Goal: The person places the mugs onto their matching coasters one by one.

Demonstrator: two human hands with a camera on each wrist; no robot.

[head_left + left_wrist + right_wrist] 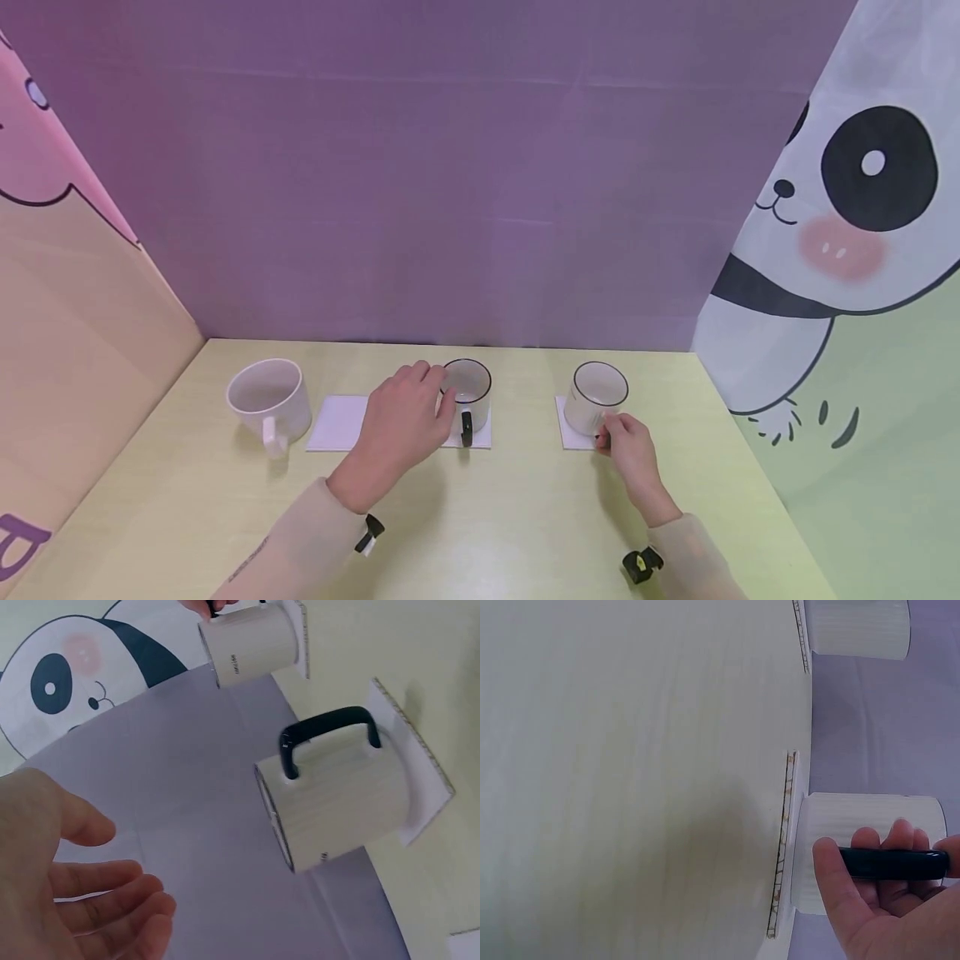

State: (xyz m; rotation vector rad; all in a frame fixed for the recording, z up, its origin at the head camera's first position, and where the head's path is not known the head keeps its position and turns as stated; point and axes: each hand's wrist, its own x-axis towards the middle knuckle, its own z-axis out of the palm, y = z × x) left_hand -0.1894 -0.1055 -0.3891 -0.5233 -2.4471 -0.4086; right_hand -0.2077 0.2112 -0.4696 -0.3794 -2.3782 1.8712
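At the right of the table, a white mug (582, 410) with a dark rim stands upright on a white square of card (574, 440). My right hand (632, 454) grips its dark handle (895, 864), fingers curled round it. A similar mug (341, 802) with a black handle (467, 429) stands on the middle card (483, 437). Just left of that mug, my left hand (405, 418) hovers with loosely bent fingers, holding nothing. The left wrist view shows a gap between this hand and the mug.
A wider all-white mug (288, 404) stands on the bare tabletop at the far left, its handle towards me. Between it and my left hand lies another white card (337, 423). A purple backdrop (450, 208) rises behind the table, with printed panels at both sides.
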